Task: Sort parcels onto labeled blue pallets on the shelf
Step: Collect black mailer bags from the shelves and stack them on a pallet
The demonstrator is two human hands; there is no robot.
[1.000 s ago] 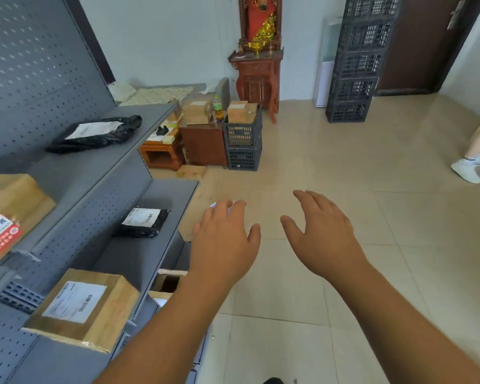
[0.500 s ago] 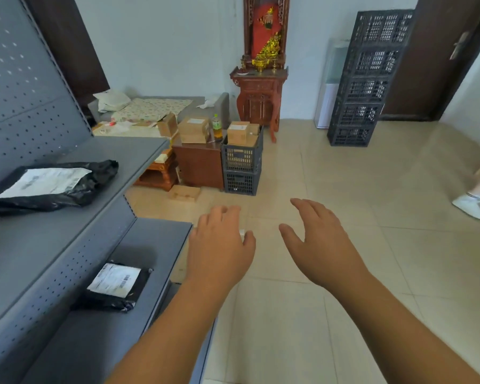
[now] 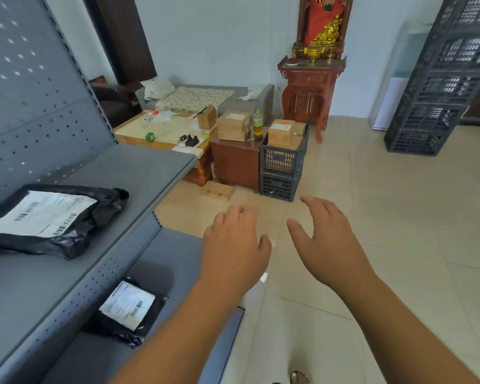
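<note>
Our left hand and right hand hang over the floor, with lots of room ahead and to the right. The shelf stands close on our left. 1 black bag fills the near part of its top board; the far part is free. A 2nd bag lies below. 2 crates stand far ahead.
</note>
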